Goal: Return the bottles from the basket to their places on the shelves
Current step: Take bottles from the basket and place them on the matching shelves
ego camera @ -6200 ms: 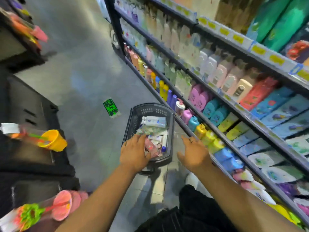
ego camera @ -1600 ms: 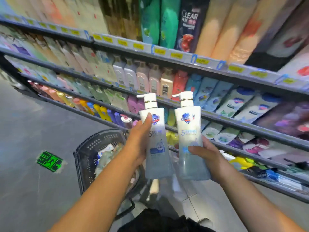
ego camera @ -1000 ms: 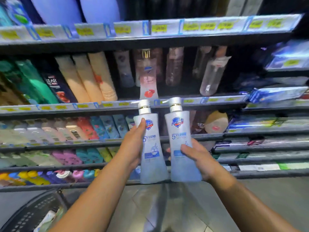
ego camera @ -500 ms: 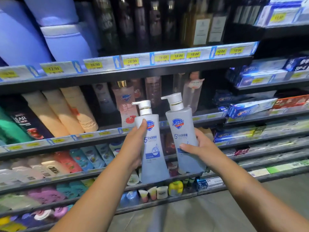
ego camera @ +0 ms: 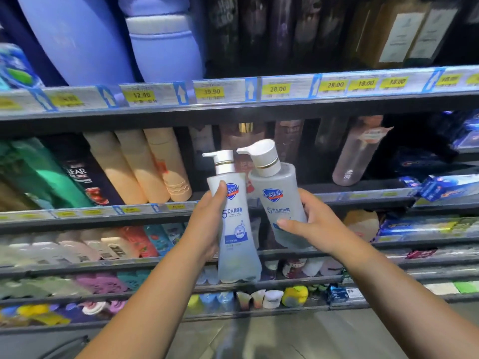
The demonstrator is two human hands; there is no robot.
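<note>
Two pale blue pump bottles with white heads and a blue shield logo are up in front of the shelves. My left hand grips the left bottle around its middle and holds it upright. My right hand grips the right bottle, which tilts to the left at its top. Both bottles are level with the shelf that carries dark and clear bottles. A dark gap shows on that shelf behind the two pump heads. Of the basket only a dark rim shows, at the bottom left.
Several peach tubes and green and black shampoo bottles stand left of the gap. A clear pink bottle leans to its right. Large lilac jugs fill the shelf above, with yellow price tags along its edge. Blue boxes lie at the right.
Both hands have carried the bottles up and closer to the shelf with the dark bottles. The right bottle now tilts more to the left. The view has moved in on the shelves.
</note>
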